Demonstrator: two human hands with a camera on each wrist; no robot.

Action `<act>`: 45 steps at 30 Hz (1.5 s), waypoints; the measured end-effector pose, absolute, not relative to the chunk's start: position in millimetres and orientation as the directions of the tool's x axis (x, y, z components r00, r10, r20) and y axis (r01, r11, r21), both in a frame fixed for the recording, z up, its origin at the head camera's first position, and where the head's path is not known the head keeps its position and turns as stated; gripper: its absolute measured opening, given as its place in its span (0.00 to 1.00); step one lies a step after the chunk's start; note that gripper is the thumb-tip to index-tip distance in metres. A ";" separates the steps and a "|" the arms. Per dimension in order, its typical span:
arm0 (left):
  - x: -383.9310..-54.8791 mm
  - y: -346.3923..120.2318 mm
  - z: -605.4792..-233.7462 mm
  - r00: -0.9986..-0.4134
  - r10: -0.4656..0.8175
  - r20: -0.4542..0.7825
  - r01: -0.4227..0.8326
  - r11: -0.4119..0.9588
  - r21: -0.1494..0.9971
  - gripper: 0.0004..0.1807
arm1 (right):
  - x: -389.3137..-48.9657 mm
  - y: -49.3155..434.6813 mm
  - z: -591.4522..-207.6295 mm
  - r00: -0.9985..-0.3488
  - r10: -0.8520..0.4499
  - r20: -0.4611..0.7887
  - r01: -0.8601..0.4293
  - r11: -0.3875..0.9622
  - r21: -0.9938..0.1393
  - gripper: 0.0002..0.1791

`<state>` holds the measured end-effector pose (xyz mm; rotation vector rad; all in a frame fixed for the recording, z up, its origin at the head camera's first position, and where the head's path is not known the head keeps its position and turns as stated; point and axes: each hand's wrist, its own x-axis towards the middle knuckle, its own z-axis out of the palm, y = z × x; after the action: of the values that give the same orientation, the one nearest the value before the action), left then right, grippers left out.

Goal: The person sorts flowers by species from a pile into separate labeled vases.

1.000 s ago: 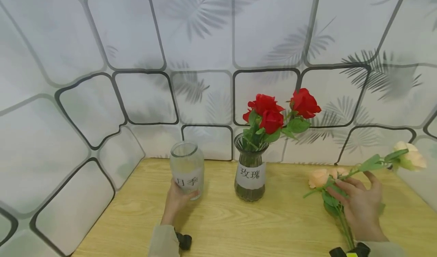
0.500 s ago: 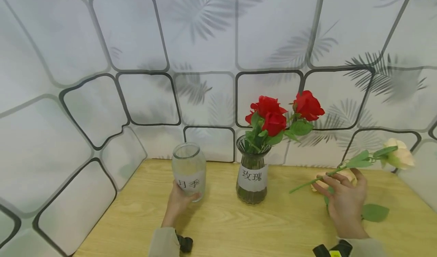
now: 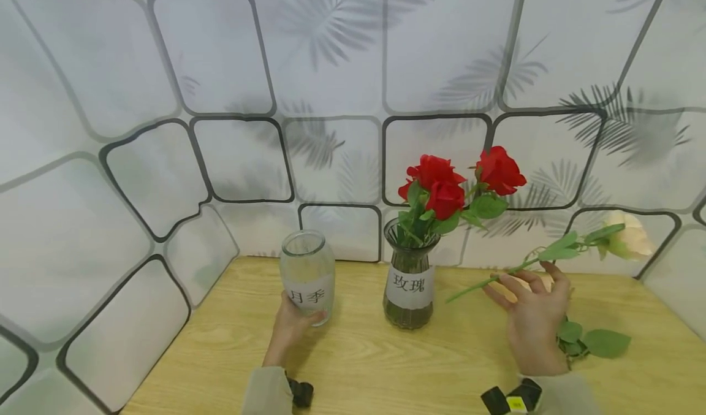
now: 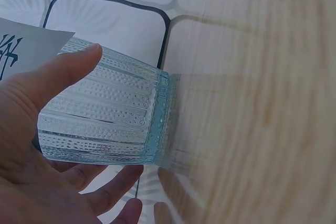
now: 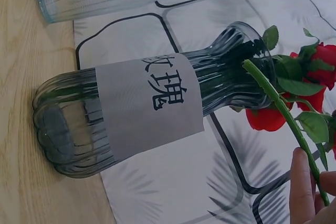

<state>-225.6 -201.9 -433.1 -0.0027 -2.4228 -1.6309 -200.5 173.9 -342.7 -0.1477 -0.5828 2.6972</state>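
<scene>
On the left of the head view, my left hand point(image 3: 291, 329) grips the lower part of a clear glass vase point(image 3: 303, 262), which stands upright on the table. Its paper label point(image 3: 315, 293) carries dark characters. In the left wrist view the thumb lies along the ribbed glass near the base. My right hand point(image 3: 535, 326) pinches the green stem of a peach rose point(image 3: 629, 238). The bloom points right and up, while the cut stem end points left toward the smoky glass vase point(image 3: 409, 316), overlapping its neck in the right wrist view.
Several red roses point(image 3: 444, 197) stand in the smoky vase, between my hands. Green leaves point(image 3: 607, 343) lie on the wooden table point(image 3: 358, 366) beside my right wrist, with the rest of that flower hidden behind the hand. A patterned backdrop point(image 3: 331, 157) rises behind the table.
My right hand has lifted one peach rose away from the other flowers and carried it left. The left hand has kept its grip on the clear vase.
</scene>
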 end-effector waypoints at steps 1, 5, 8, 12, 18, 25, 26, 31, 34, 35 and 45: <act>-225.7 -201.7 -433.0 -0.976 -0.123 0.180 0.120 0.386 0.915 0.51 | -200.1 172.0 -342.4 -0.924 0.381 -0.016 -0.340 -0.844 -0.415 0.08; -226.1 -201.6 -432.9 -0.976 -0.120 0.182 0.124 0.378 0.917 0.51 | -198.2 162.3 -342.6 -0.921 0.387 0.033 -0.367 -0.838 -0.404 0.08; -226.5 -201.8 -433.8 -0.975 -0.114 0.189 0.134 0.374 0.918 0.51 | -198.1 154.3 -341.8 -0.914 0.397 0.086 -0.397 -0.829 -0.395 0.09; -226.3 -201.9 -434.7 -0.975 -0.107 0.196 0.144 0.370 0.918 0.51 | -199.3 144.1 -338.3 -0.901 0.416 0.124 -0.430 -0.810 -0.398 0.10; -226.6 -201.6 -434.2 -0.975 -0.110 0.193 0.141 0.366 0.920 0.51 | -201.8 131.6 -332.6 -0.902 0.422 0.094 -0.418 -0.799 -0.432 0.10; -227.2 -201.9 -434.0 -0.976 -0.124 0.178 0.123 0.359 0.925 0.50 | -200.5 117.8 -331.8 -0.916 0.397 0.057 -0.385 -0.830 -0.403 0.08; -227.1 -201.9 -434.0 -0.976 -0.126 0.177 0.122 0.358 0.926 0.50 | -200.6 115.1 -332.1 -0.916 0.398 0.057 -0.387 -0.832 -0.397 0.07; -226.1 -201.4 -433.8 -0.976 -0.129 0.173 0.116 0.365 0.924 0.49 | -200.1 104.0 -334.5 -0.917 0.392 0.076 -0.390 -0.839 -0.379 0.06; -225.5 -201.2 -434.0 -0.977 -0.129 0.169 0.111 0.364 0.925 0.49 | -199.6 97.9 -335.4 -0.919 0.386 0.084 -0.388 -0.842 -0.374 0.06; -225.4 -201.5 -434.0 -0.977 -0.128 0.171 0.114 0.367 0.923 0.49 | -199.4 95.5 -335.5 -0.918 0.386 0.090 -0.390 -0.840 -0.376 0.06; -227.1 -201.3 -433.9 -0.979 -0.132 0.155 0.098 0.359 0.928 0.50 | -200.6 74.5 -332.6 -0.909 0.400 0.118 -0.413 -0.822 -0.391 0.04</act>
<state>-227.1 -201.3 -433.9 0.0306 -2.4158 -1.6709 -200.6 74.5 -332.6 0.0424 -0.5787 2.6498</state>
